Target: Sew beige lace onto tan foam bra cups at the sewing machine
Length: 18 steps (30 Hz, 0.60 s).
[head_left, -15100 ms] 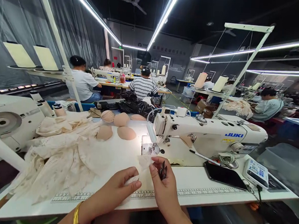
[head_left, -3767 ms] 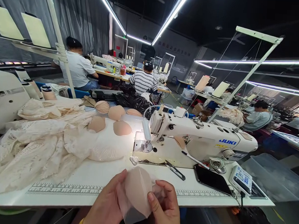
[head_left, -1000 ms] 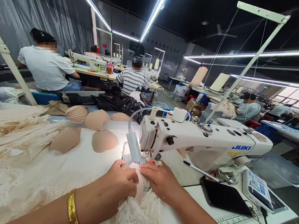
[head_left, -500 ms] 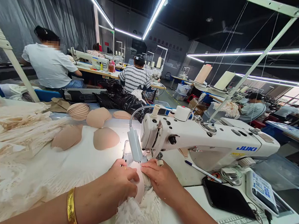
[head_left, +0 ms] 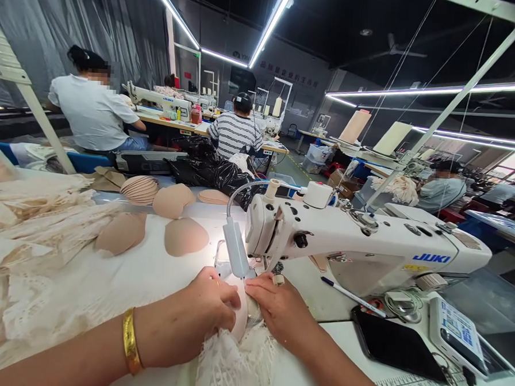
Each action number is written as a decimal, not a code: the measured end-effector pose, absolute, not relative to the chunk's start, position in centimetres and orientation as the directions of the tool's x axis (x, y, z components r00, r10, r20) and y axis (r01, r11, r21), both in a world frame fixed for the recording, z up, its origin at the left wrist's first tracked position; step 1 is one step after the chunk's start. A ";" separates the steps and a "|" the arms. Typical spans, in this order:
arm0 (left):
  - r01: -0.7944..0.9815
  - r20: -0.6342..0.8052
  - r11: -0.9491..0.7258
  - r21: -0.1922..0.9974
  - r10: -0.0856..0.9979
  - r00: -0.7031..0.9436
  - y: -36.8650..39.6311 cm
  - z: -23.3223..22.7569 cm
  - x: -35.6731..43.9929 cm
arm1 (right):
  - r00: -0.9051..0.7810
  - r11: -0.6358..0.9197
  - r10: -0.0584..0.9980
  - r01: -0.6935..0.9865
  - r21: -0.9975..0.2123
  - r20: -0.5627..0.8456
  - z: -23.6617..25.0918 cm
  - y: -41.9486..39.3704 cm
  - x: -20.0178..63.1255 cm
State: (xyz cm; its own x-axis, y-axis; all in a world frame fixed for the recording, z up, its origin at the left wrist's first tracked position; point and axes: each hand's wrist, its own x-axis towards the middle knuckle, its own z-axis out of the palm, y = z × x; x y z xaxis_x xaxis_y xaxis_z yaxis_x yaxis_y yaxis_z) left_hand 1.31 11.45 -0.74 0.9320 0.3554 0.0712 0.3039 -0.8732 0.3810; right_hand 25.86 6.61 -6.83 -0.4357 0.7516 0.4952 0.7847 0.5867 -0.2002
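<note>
Head view: just before the white JUKI sewing machine [head_left: 367, 245], the left hand [head_left: 190, 319] and right hand [head_left: 279, 309] press a beige foam cup [head_left: 239, 319]. Both hands' fingers curl closed, pinning it onto cream lace fabric [head_left: 235, 367].

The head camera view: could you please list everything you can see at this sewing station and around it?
Sewing machine: one, white, right of centre on the table.
Machine lamp: one, grey, on a gooseneck above the needle.
Foam cup: one, beige, between both hands at the needle.
Lace fabric: cream, under the hands; more lace heaped on the left.
Loose foam cups: about five plus a stack, beige, behind the hands.
Pen: one, beside the machine base.
Phone: one, black, right.
Control panel: one, white, far right.
Co-workers: several, seated at other tables behind.
Gold bangle: one, left wrist.
Left hand: on the cup.
Right hand: on the cup.
</note>
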 end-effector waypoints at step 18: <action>0.235 0.051 -0.931 0.279 0.259 0.965 14.4 0.1 1.8 | -0.495 0.655 0.708 0.727 -0.205 0.503 -6.5 6.6 26.1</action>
